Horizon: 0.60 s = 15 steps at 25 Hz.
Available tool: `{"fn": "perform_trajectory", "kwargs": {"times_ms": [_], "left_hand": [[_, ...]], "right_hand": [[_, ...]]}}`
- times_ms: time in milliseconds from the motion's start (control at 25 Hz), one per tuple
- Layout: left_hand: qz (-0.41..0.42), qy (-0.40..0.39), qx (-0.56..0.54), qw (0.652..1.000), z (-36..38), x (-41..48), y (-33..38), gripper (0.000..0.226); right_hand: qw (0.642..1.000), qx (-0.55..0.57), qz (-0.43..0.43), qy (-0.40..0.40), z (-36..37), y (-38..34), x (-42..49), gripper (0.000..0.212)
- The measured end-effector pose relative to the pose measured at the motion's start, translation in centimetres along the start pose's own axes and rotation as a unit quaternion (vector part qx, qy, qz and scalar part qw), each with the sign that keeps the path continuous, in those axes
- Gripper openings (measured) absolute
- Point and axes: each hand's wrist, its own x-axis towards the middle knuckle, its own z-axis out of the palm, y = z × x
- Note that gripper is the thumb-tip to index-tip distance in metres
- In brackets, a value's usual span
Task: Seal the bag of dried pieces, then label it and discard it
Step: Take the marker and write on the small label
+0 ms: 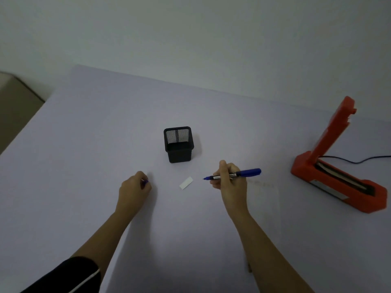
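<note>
— So, what is the biggest thing you see?

— The table [88,144]. It is wide and pale, and everything sits on it.

— And next?

— The sealer [338,176], far on the right. It is red and its lid stands up, open. A black cord [359,160] runs off from it to the right edge.

— Where is the bag?

— A faint clear bag [265,199] seems to lie flat between the right arm and the sealer. It is hard to make out, so no pieces show in it.

— What is in the middle?

— A black mesh cup [178,144], upright. Nothing pokes out of it.

— What are the hands doing?

— The right hand [229,178] pinches a blue pen [233,175] in its fingers. The pen lies sideways, with its bare tip pointing left. The left hand [134,189] is curled shut on a small blue cap [145,181], and only a bit of it peeks out. A dark sleeve [69,275] covers the left arm near the bottom.

— And the smallest thing?

— A little white label [186,182]. It lies flat on the table between the two hands, just in front of the cup. The pen tip is near it but not touching.
</note>
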Motion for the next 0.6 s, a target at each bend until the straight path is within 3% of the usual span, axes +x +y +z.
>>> {"fn": "perform_trajectory", "kwargs": {"times_ms": [200, 280, 400, 480, 520, 600], "left_hand": [[0.004, -0.016, -0.006, 1.000, 0.8, 0.2, -0.9, 0.014], [0.000, -0.018, -0.033, 0.999, 0.6, 0.0, -0.9, 0.027], [-0.037, 0.080, -0.086, 0.992, 0.2, -1.6, -0.8, 0.045], [0.052, 0.150, -0.092, 0.983, 0.8, -3.7, 0.2, 0.026], [0.115, 0.139, -0.065, 0.982, 1.7, -4.5, 0.7, 0.023], [0.216, 0.072, -0.019, 0.974, 4.2, -4.7, 0.9, 0.041]], "right_hand": [[0.998, -0.053, -0.027, -0.021, 1.0, 2.6, 0.2, 0.021], [0.995, -0.081, -0.049, -0.022, 1.4, 3.5, 0.5, 0.021], [0.991, -0.093, -0.090, -0.030, 2.1, 4.6, 1.2, 0.022], [0.990, -0.087, -0.100, -0.038, 2.8, 5.5, 1.7, 0.024], [0.990, -0.085, -0.107, -0.044, 3.2, 6.0, 2.1, 0.028], [0.988, -0.086, -0.112, -0.063, 3.9, 7.3, 2.7, 0.034]]}}
